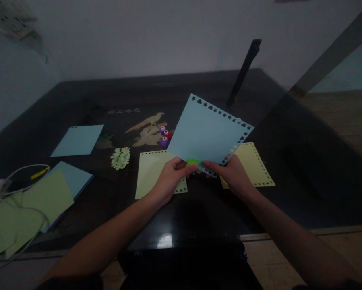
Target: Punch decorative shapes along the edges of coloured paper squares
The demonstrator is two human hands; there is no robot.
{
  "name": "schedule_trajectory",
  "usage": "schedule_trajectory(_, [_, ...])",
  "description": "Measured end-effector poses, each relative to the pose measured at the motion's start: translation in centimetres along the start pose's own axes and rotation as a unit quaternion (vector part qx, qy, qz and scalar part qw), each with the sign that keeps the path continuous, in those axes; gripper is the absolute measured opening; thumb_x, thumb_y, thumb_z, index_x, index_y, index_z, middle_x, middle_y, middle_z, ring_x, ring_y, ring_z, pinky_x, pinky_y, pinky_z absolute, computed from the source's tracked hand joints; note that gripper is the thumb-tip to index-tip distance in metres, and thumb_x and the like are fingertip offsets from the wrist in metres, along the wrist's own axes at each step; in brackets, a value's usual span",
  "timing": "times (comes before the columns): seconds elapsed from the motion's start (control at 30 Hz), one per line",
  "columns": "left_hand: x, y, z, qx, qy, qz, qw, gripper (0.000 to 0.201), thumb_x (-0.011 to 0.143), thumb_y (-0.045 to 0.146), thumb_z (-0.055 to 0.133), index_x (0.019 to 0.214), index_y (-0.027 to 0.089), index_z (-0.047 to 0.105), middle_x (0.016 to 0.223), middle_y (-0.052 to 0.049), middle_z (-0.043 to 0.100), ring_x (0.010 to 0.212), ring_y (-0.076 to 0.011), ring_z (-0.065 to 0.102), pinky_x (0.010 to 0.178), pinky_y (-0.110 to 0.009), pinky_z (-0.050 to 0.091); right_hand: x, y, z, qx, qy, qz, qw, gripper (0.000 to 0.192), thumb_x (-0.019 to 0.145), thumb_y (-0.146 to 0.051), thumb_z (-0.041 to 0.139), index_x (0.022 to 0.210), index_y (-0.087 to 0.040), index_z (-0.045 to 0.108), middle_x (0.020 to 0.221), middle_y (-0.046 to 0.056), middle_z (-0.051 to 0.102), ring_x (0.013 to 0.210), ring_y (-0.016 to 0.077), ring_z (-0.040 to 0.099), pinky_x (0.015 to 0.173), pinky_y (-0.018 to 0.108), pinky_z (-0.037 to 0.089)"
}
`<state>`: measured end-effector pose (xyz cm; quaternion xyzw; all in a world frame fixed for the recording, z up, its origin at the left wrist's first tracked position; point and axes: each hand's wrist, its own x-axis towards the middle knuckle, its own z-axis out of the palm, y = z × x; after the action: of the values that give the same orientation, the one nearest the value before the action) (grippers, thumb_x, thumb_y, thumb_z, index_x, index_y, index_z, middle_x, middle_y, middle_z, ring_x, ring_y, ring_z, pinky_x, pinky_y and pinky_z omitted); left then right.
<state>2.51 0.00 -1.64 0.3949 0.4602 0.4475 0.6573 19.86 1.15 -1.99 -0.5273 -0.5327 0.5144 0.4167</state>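
Edge-punching of a blue paper sheet (205, 135), held tilted above the dark glossy table (289, 169). The left hand (168, 179) pinches a small green punch (192, 162) against the sheet's lower corner; the right hand (233, 174) grips the same edge at 3 o'clock of the punch. Two borders already carry rows of cut-out shapes, so the work appears well advanced; the next punch likely calls for even spacing along the unfinished edge. Beneath lie two flat yellow sheets (152, 169) with perforated borders; paper confetti (120, 157) lies at 9 o'clock, and spare punches (165, 136) at 11 o'clock.
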Motion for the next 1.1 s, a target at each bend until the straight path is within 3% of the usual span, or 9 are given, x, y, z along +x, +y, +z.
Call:
schedule_trajectory(0.37, [0.01, -0.15, -0.05, 0.012, 0.006, 0.012, 1.0, 0.027, 0.064, 0.03, 0.075, 0.084, 0.015, 0.065, 0.079, -0.004, 0.068, 0.071, -0.0144, 0.058, 0.067, -0.027, 0.041, 0.08, 0.28, -0.04, 0.003, 0.005, -0.009, 1.0, 0.026, 0.065, -0.036, 0.071, 0.081, -0.016, 0.065, 0.071, 0.004, 0.069, 0.058, 0.0165, 0.062, 0.056, 0.031, 0.052])
schedule_trajectory(0.63, [-0.03, -0.19, -0.05, 0.02, 0.001, 0.027, 0.999, 0.028, 0.064, 0.031, 0.075, 0.086, 0.015, 0.064, 0.087, -0.006, 0.07, 0.081, -0.0179, 0.062, 0.077, -0.032, 0.044, -0.03, 0.16, -0.07, -0.008, 0.007, -0.009, 1.0, 0.025, 0.066, -0.035, 0.071, 0.083, -0.018, 0.066, 0.072, 0.005, 0.069, 0.061, 0.0174, 0.063, 0.059, 0.031, 0.052])
schedule_trajectory(1.1, [-0.17, -0.28, 0.08, 0.006, 0.004, 0.038, 0.999, 0.025, 0.066, 0.03, 0.074, 0.084, 0.014, 0.068, 0.087, -0.007, 0.071, 0.085, -0.0192, 0.064, 0.084, -0.036, 0.045, -0.18, -0.5, -0.04, -0.024, 0.011, -0.005, 1.0, 0.022, 0.067, -0.037, 0.069, 0.076, -0.018, 0.062, 0.067, 0.004, 0.068, 0.058, 0.0165, 0.061, 0.058, 0.03, 0.051])
